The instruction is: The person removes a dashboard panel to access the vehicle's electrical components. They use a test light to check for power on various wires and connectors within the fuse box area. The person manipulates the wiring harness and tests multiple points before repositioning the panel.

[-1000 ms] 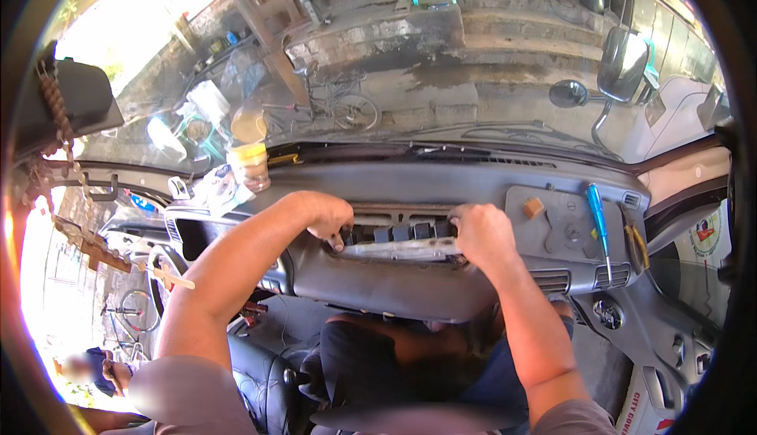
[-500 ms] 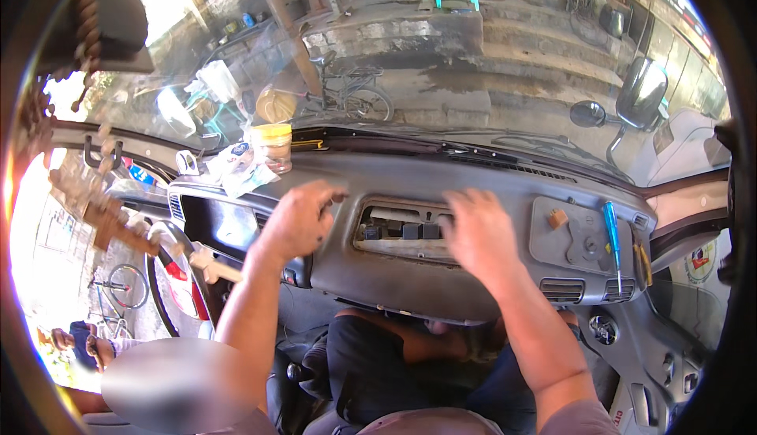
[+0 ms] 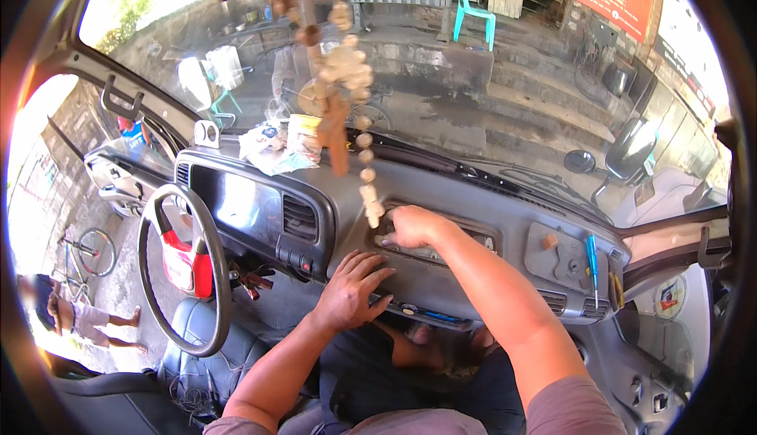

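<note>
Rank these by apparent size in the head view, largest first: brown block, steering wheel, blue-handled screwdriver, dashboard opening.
1. Steering wheel
2. Dashboard opening, partly hidden by the right hand and forearm
3. Blue-handled screwdriver
4. Brown block

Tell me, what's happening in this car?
The person's right hand is at the left end of a long opening in the dashboard; I can't tell if it holds anything. The left hand rests on the dashboard's front, just below. A blue screwdriver lies untouched at the dashboard's right end.
</note>
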Action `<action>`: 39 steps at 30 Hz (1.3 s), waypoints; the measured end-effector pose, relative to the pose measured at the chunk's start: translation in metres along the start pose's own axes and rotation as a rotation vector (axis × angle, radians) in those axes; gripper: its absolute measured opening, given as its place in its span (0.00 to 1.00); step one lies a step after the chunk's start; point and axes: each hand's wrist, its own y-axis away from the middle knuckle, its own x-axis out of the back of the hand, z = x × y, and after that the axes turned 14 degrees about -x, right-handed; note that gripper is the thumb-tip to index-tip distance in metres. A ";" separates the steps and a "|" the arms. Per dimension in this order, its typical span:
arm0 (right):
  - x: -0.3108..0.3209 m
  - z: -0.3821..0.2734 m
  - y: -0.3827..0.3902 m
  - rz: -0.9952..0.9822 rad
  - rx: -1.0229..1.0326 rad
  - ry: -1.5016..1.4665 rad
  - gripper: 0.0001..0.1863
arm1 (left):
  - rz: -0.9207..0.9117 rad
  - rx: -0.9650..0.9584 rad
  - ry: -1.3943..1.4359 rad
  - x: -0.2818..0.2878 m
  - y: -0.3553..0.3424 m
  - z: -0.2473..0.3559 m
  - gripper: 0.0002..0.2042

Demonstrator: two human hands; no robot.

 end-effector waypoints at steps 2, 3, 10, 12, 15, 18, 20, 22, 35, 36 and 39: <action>0.001 -0.003 -0.004 -0.039 -0.006 0.090 0.29 | 0.095 0.017 0.089 -0.011 0.013 -0.004 0.19; 0.002 -0.005 -0.006 -0.036 0.003 0.137 0.29 | 0.257 0.109 0.069 -0.017 0.025 -0.001 0.17; -0.006 -0.010 0.001 -0.035 -0.102 0.123 0.28 | 0.781 1.099 0.625 -0.061 0.094 0.062 0.09; -0.006 -0.008 0.003 -0.012 -0.087 0.084 0.27 | 0.644 0.766 0.440 -0.060 0.086 0.075 0.13; -0.002 -0.005 0.002 0.006 -0.067 0.053 0.27 | 0.347 0.301 0.110 -0.040 0.055 0.064 0.22; -0.004 -0.004 -0.005 0.010 -0.098 0.092 0.25 | 0.132 0.143 -0.047 -0.023 0.014 0.039 0.30; 0.001 0.001 -0.009 -0.041 -0.081 0.031 0.23 | -0.042 0.129 -0.112 -0.015 -0.007 0.021 0.36; 0.016 0.012 -0.008 -0.064 0.014 -0.010 0.21 | -0.276 0.161 -0.120 -0.008 -0.020 0.003 0.43; 0.015 0.149 0.165 0.121 -0.192 0.271 0.35 | -0.669 0.107 -0.141 -0.028 -0.114 -0.077 0.30; 0.014 0.151 0.164 0.117 -0.198 0.210 0.36 | -0.788 0.143 -0.154 -0.028 -0.128 -0.082 0.34; 0.018 0.154 0.152 0.047 -0.221 0.121 0.39 | -0.878 0.208 -0.105 -0.022 -0.147 -0.089 0.39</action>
